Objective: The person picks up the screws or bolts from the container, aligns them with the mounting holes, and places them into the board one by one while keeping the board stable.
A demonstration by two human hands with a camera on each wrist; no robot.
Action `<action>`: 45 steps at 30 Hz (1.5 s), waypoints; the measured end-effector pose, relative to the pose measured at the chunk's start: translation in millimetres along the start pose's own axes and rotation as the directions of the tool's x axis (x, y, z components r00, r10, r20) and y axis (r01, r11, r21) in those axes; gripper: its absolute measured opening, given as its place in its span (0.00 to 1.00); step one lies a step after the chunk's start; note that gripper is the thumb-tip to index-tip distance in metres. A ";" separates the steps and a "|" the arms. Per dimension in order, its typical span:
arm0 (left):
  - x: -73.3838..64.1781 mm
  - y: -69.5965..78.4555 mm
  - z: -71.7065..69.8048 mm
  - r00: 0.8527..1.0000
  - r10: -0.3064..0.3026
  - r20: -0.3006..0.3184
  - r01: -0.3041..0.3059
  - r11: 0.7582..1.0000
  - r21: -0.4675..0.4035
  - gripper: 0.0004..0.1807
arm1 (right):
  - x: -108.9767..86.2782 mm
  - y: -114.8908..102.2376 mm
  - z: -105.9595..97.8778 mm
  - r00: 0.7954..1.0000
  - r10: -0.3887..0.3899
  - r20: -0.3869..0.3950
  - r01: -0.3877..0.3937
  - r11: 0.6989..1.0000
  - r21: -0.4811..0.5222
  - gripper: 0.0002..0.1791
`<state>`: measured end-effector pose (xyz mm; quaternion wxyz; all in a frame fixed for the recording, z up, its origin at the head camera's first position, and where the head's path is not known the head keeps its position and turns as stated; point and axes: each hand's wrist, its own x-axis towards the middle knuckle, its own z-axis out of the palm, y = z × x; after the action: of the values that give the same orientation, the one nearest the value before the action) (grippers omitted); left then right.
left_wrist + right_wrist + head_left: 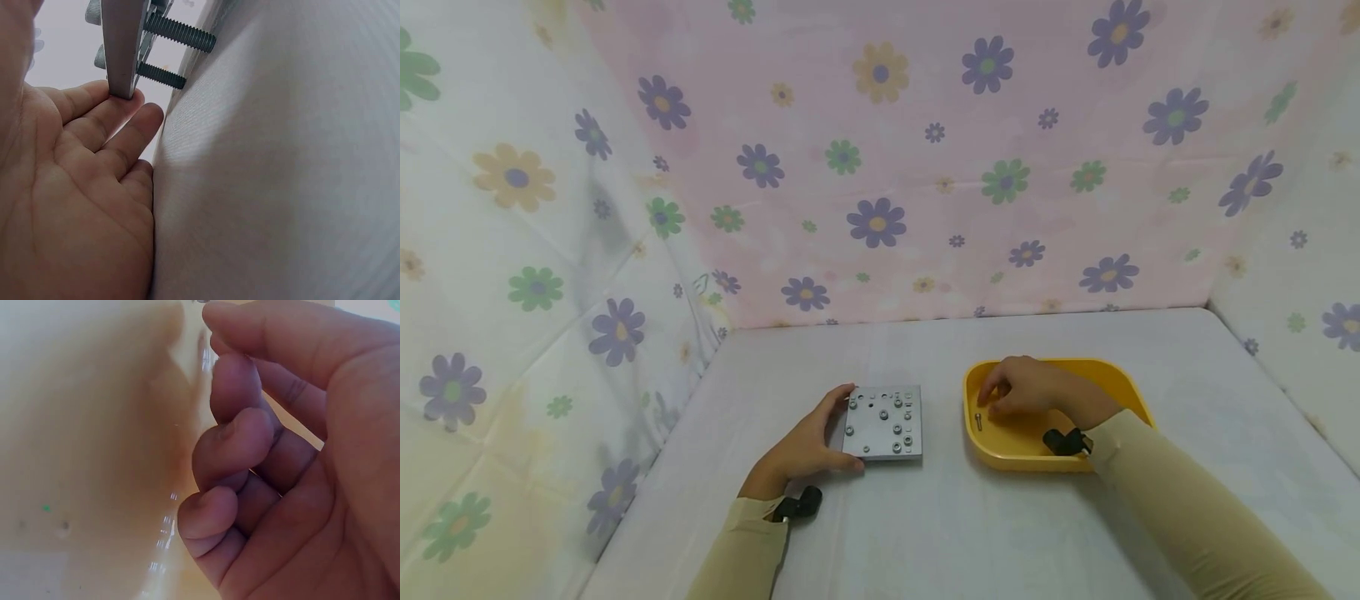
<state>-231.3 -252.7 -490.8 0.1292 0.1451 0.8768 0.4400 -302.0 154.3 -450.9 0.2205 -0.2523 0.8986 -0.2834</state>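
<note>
A square silver metal plate (pixel 880 422) stands raised slightly off the table, with several socket-head screws set in its top face. Threaded screw shafts (pixel 181 34) stick out of its underside in the left wrist view. My left hand (pixel 808 442) grips the plate's left side, index finger at the far corner and thumb at the near edge. Over the left part of a yellow tray (pixel 1112 379) is my right hand (pixel 1030 387), fingers bent downward, thumb and index finger apart. Close by the fingertips, a small screw (pixel 978 422) lies on the tray floor.
The white-covered table (pixel 925 533) extends around the plate and tray. Flower-patterned cloth (pixel 880 167) hangs at the back and along both sides. Small black wrist cameras (pixel 808 500) sit on both sleeves; the right one overlaps the tray's near rim.
</note>
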 end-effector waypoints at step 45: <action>-0.8 3.5 0.4 1.000 -0.019 -0.004 0.018 1.000 -0.015 0.73 | 13.8 -12.2 8.9 0.998 0.063 0.026 -0.061 0.997 -0.052 0.08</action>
<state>-230.0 -250.8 -488.1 0.1325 0.1350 0.8750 0.4456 -303.9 134.1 -453.4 0.2350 -0.2337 0.9098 -0.2498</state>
